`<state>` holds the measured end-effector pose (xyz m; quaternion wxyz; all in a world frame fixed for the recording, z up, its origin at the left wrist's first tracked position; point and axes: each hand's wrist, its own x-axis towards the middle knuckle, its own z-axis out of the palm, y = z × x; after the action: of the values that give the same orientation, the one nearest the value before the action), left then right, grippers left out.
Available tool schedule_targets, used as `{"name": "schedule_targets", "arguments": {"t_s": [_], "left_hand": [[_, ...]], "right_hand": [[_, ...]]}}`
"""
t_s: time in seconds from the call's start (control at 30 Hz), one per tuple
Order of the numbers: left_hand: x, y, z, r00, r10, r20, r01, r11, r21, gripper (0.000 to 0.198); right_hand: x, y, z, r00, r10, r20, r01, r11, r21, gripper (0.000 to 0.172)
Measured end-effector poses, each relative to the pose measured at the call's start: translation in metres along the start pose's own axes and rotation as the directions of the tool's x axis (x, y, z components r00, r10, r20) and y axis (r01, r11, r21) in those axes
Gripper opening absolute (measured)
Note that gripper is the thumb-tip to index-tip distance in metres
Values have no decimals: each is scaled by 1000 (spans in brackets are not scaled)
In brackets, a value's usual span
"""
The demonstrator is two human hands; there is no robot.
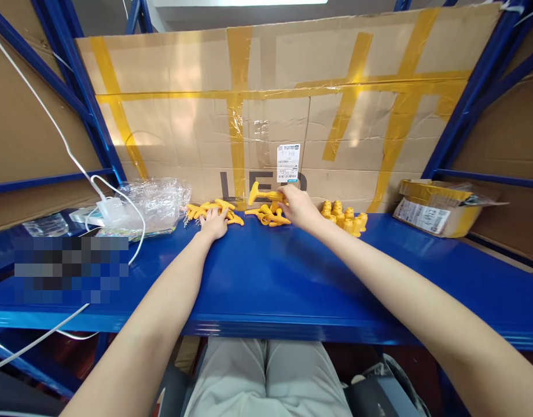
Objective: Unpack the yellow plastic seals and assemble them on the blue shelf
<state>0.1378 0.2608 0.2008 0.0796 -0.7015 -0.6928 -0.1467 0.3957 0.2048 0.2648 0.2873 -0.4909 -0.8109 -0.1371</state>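
right hand [297, 207] pinched on yellow T-shaped part [260, 194] above middle pile [269, 216], left hand [214, 223] spread flat on left pile [209, 207], blue worktop [270, 278]

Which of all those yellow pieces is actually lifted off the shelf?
The T-shaped piece held in the right hand. It is raised before the cardboard, while the other yellow pieces lie or stand on the blue shelf.

The right hand [297, 207] covers one end of the yellow part [258, 194]; a pixelated patch [70, 269] masks some shelf [292, 278].
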Motion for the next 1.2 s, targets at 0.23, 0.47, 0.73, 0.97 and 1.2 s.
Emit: {"name": "schedule_targets", "arguments": {"t_s": [0.23, 0.47, 0.73, 0.97, 1.2], "left_hand": [[-1, 7, -5, 997, 74, 14, -74, 996, 40, 49], [-4, 15, -3, 997, 35, 69, -39, 997, 63, 57], [-22, 35, -35, 873, 398, -281, -448, 882, -145, 65], [-36, 64, -44, 870, 433, -237, -473, 869, -145, 45], [-38, 66, -48, 864, 373, -337, -419, 905, -73, 36]], "right_hand": [[-32, 35, -4, 991, 11, -135, 10, 987, 158, 32], [-39, 48, 2, 993, -94, -66, 103, 983, 150, 29], [-42, 41, 5, 986, -164, -31, 167, 978, 126, 24], [-40, 42, 13, 917, -376, -132, 392, 911, 127, 26], [-40, 39, 19, 915, -362, -180, 385, 915, 121, 29]]}}
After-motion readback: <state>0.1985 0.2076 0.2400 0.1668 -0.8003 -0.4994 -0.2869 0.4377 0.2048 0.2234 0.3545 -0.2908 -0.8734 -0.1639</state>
